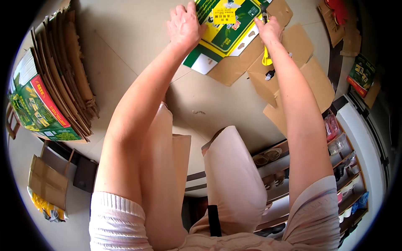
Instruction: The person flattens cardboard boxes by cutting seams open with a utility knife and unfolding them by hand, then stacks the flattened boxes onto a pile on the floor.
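Observation:
A flattened printed carton [228, 39] in green and yellow, with a yellow label on it, lies at the top centre. My left hand [184, 27] is at its left edge, fingers spread and the thumb against the board. At the carton's right edge, my right hand [271, 32] is closed around a utility knife [266, 57] with a yellow handle; its dark front end shows above the fingers. Plain brown cardboard [232, 69] lies under the carton and spreads to the right beneath my right forearm. A small black-and-white item [270, 75] rests on that cardboard.
A tall stack of folded cardboard [63, 71] stands at the left. Below it are a brown carton piece [48, 180] and a dark box [85, 173]. A shoe rack [347, 190] runs along the lower right. More cardboard [362, 75] lies at the far right.

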Demonstrator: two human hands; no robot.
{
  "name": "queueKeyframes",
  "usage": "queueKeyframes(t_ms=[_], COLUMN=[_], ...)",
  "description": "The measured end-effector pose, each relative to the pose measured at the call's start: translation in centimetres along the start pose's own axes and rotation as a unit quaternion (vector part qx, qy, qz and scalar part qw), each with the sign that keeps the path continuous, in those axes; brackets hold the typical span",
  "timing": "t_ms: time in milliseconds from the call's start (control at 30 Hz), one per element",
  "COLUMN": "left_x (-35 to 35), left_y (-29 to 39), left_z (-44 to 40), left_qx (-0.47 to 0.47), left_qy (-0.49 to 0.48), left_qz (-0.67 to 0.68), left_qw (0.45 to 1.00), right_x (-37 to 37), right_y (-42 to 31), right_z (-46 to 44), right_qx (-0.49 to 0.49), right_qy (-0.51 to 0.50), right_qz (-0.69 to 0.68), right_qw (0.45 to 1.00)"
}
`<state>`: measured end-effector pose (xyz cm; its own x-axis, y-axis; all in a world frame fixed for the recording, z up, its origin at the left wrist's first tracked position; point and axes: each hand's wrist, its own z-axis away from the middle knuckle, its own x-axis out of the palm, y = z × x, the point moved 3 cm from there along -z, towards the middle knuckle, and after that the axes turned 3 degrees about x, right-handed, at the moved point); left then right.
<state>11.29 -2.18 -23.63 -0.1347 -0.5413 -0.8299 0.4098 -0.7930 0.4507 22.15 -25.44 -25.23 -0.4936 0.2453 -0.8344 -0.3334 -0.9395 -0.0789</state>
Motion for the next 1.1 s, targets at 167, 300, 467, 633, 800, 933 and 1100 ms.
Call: queueKeyframes(t_ms=[167,300,467,633,800,933,1100], left_x=[0.7,-2.4,-6.2,-17.7,-28.2,-40.9,-55.7], left_y=[-0.4,1.8,3.4,8.0,8.9,7.1,2.3], left_z=[0.3,5.0,11.9,16.6,21.8,25.8,30.1], left_qx=[-0.114,-0.166,-0.104,-0.095,-0.023,-0.019,-0.053], left_qy=[-0.165,-0.292,-0.255,-0.212,-0.053,0.006,0.134], left_qz=[0.276,0.430,0.359,0.335,0.362,0.310,0.333], left_qw=[0.940,0.838,0.892,0.913,0.930,0.950,0.932], right_x=[-1.2,-6.2,-16.8,-15.6,-16.3,-20.7,-28.7], right_y=[1.9,9.3,13.8,14.6,12.8,10.2,4.2], right_z=[5.3,24.0,48.9,50.3,51.7,54.2,54.8], right_qx=[0.045,-0.013,-0.201,-0.197,-0.196,-0.230,-0.256], right_qy=[-0.068,-0.140,-0.149,-0.121,-0.199,-0.237,-0.235], right_qz=[-0.210,-0.236,-0.002,0.025,0.149,0.184,0.206], right_qw=[0.974,0.962,0.968,0.973,0.949,0.926,0.915])
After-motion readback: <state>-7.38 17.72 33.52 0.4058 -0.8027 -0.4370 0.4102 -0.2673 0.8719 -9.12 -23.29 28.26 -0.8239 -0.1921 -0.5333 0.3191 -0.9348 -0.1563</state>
